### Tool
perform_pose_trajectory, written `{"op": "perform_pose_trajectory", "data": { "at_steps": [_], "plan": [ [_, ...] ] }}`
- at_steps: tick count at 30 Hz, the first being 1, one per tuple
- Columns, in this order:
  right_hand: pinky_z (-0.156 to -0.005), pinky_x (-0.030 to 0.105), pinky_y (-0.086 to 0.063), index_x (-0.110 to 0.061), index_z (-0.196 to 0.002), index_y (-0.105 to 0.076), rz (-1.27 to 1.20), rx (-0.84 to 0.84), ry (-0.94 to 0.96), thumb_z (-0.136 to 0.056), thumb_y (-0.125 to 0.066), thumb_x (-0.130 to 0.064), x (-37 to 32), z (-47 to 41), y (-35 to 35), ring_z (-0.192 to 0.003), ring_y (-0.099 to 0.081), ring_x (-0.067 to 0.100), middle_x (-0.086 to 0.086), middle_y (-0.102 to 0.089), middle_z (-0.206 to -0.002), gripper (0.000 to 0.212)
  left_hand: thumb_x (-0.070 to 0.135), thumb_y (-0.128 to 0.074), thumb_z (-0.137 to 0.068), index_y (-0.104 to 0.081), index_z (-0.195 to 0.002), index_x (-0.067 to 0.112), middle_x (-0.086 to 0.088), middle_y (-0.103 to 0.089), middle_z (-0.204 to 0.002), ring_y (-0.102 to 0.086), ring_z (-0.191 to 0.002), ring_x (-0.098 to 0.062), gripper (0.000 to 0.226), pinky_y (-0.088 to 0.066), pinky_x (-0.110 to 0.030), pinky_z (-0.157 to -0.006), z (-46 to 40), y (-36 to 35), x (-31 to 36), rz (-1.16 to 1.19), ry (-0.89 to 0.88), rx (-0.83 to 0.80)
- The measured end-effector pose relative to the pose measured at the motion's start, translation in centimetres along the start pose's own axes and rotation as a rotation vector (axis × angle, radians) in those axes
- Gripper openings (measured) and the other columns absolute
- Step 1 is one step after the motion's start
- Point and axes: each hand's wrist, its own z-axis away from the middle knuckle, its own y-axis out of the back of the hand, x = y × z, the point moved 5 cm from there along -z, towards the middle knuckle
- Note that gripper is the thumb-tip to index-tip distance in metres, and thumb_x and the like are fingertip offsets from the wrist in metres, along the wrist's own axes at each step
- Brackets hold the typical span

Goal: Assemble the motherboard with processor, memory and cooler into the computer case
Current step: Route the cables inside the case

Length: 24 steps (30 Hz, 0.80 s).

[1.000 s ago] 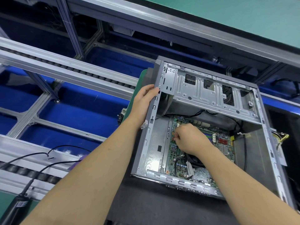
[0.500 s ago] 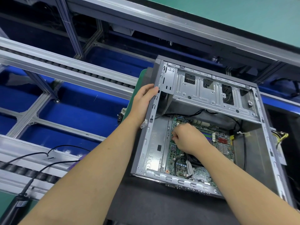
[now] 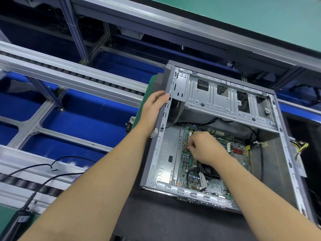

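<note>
One computer case (image 3: 246,105), open side up, lay on the dark mat (image 3: 173,221) covering the desk, close to the desk's far edge. One green motherboard (image 3: 189,171) sat inside on the case floor, toward the left wall. Two bare hands were in view. The left hand (image 3: 152,110) rested against the outside of the case's left wall near its far corner, fingers straight and thumb over the rim. The right hand (image 3: 205,148) was inside the case above the motherboard, fingers curled, pinching a small item at the board's left edge; what that item was could not be told. One bundle of yellow and black wires (image 3: 300,148) showed outside the case's right wall. Two black cables (image 3: 52,173) trailed across the roller conveyor (image 3: 73,79) beyond the desk's left edge.
</note>
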Motion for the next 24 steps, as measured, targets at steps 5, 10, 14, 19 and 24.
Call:
{"op": "perform_pose_trajectory", "data": {
  "at_steps": [5,10,14,19,24],
  "plan": [
    [-0.076,0.042,-0.055,-0.005,-0.081,-0.066,0.03,-0.02,0.015,-0.095,-0.061,-0.018,-0.29,0.08,-0.11,-0.084,-0.061,0.027,0.008,-0.061,-0.092,0.019,0.026,-0.059,-0.098,-0.059,-0.122,0.02,0.017,-0.065,-0.102,-0.063,-0.08,0.017,0.025,-0.045,-0.001,-0.063,0.01,-0.02,-0.04,0.005,0.0,-0.003],
    [-0.072,0.041,-0.054,-0.003,-0.082,-0.065,0.08,-0.042,0.023,-0.096,-0.058,-0.018,-0.58,0.07,-0.12,-0.081,-0.06,0.029,0.011,-0.059,-0.092,0.022,0.025,-0.059,-0.098,-0.059,-0.122,0.019,0.014,-0.067,-0.102,-0.065,-0.08,0.013,0.025,-0.046,-0.004,-0.064,-0.04,-0.01,-0.06,0.021,0.006,-0.005],
    [-0.073,0.04,-0.054,-0.004,-0.082,-0.064,0.091,-0.04,0.028,-0.097,-0.058,-0.02,-0.68,0.1,-0.06,-0.082,-0.06,0.028,0.01,-0.059,-0.093,0.023,0.025,-0.06,-0.097,-0.06,-0.12,0.02,0.013,-0.068,-0.101,-0.065,-0.079,0.012,0.023,-0.047,-0.005,-0.064,0.01,-0.06,-0.02,0.028,0.011,-0.002],
    [-0.076,0.041,-0.054,-0.005,-0.086,-0.067,0.074,-0.04,0.036,-0.097,-0.058,-0.019,-0.72,0.21,-0.02,-0.086,-0.06,0.027,0.008,-0.06,-0.095,0.02,0.025,-0.06,-0.097,-0.06,-0.118,0.021,0.015,-0.068,-0.098,-0.066,-0.08,0.011,0.022,-0.048,-0.006,-0.064,0.11,-0.1,0.12,0.038,0.015,0.002],
    [-0.074,0.037,-0.052,-0.008,-0.086,-0.067,0.051,-0.031,0.036,-0.096,-0.06,-0.019,-0.62,0.12,-0.15,-0.086,-0.059,0.026,0.006,-0.06,-0.093,0.016,0.025,-0.059,-0.097,-0.059,-0.118,0.022,0.014,-0.067,-0.1,-0.065,-0.079,0.013,0.021,-0.047,-0.004,-0.064,0.12,-0.14,0.16,0.029,0.011,0.0]
  ]
}}
